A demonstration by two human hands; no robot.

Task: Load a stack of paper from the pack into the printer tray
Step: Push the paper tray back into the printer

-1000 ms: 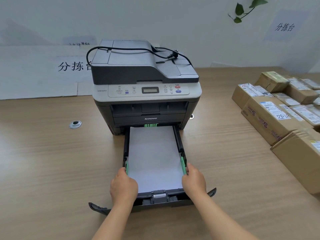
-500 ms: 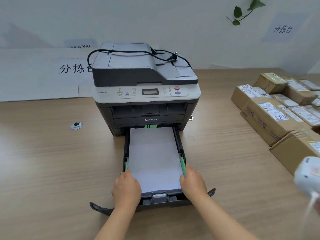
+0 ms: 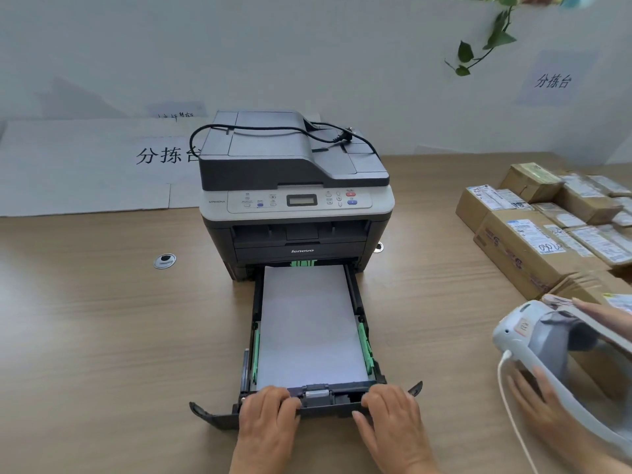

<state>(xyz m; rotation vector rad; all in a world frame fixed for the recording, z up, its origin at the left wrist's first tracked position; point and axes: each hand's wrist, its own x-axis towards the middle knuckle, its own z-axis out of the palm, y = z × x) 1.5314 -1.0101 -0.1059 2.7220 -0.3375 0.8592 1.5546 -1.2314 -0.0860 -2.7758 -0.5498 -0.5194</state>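
Observation:
A grey and white printer (image 3: 295,200) stands on the wooden table. Its black paper tray (image 3: 359,302) is pulled out toward me. A flat stack of white paper (image 3: 309,323) lies in the tray between two green side guides (image 3: 365,347). My left hand (image 3: 268,417) rests on the tray's front edge at the left, fingers curled over the rim. At the right of that front edge sits my right hand (image 3: 388,417), held the same way. No paper pack is in view.
Several cardboard parcels (image 3: 533,234) cover the right side of the table. Another person's hands hold a white device with a cable (image 3: 533,340) at the right edge. A round cable grommet (image 3: 165,261) is left of the printer. A black power cord (image 3: 307,131) lies on the printer's lid.
Both my hands have moved back from the green side guides to the tray's front edge. Another person's hands with a white device have come in at the right.

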